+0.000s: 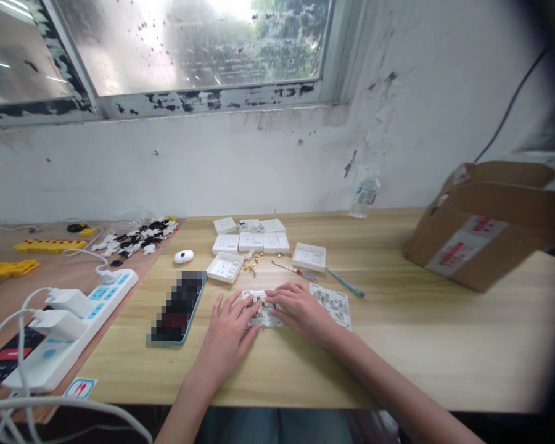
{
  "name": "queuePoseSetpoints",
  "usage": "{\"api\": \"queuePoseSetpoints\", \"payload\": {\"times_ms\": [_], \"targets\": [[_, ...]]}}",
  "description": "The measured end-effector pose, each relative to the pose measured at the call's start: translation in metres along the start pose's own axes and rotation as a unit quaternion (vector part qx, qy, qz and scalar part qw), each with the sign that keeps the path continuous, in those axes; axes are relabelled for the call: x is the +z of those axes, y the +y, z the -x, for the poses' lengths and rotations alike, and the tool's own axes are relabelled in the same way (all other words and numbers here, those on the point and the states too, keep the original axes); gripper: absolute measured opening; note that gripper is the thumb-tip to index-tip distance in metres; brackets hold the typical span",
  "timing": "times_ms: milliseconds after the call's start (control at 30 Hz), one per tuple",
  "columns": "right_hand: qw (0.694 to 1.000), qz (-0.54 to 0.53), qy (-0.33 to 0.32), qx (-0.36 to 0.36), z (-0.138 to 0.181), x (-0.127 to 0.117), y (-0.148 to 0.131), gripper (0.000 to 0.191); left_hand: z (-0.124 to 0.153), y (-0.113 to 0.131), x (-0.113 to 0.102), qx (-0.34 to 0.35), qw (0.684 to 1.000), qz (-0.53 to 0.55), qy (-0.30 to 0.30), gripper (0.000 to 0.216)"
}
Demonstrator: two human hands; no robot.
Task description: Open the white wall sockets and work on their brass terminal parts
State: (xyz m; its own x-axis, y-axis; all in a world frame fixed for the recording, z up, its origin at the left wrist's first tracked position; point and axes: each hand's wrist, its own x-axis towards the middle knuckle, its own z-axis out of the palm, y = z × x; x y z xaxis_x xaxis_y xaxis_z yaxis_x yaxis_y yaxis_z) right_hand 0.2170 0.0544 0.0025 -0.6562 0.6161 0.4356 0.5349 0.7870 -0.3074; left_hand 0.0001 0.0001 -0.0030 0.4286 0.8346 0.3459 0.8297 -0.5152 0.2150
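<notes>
A flat white moulded panel (270, 320), its face broken into small recesses with brass-coloured pieces (260, 306), lies partly under both hands. The left hand (230, 324), open with fingers spread, touches its left end; the right hand (300, 308) bends over the other, any grip hidden, a similar panel (337, 304) just beyond that wrist

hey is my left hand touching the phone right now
Apart. The head view shows tabletop between the left hand and the phone.
</notes>
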Motion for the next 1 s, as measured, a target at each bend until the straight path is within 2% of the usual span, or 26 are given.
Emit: {"api": "queuePoseSetpoints", "payload": {"times_ms": [267, 567, 1000], "targets": [[0.999, 0.021, 0.017, 0.02, 0.0029, 0.004, -0.0022, 0.022, 0.0001, 0.0004, -0.0008, 0.001, 1.0, -0.003, 0.004, 0.034], [0.996, 0.086, 0.004, 0.001, 0.007, 0.0067, -0.0087, 0.028, -0.0002, 0.0004, -0.0013, 0.004, 1.0, -0.012, -0.001, 0.034], [0.999, 0.034, 0.008, -0.002, 0.0098, 0.0044, -0.0082, 0.035, 0.0, 0.0001, -0.0004, 0.003, 1.0, -0.005, -0.002, 0.034]]}}
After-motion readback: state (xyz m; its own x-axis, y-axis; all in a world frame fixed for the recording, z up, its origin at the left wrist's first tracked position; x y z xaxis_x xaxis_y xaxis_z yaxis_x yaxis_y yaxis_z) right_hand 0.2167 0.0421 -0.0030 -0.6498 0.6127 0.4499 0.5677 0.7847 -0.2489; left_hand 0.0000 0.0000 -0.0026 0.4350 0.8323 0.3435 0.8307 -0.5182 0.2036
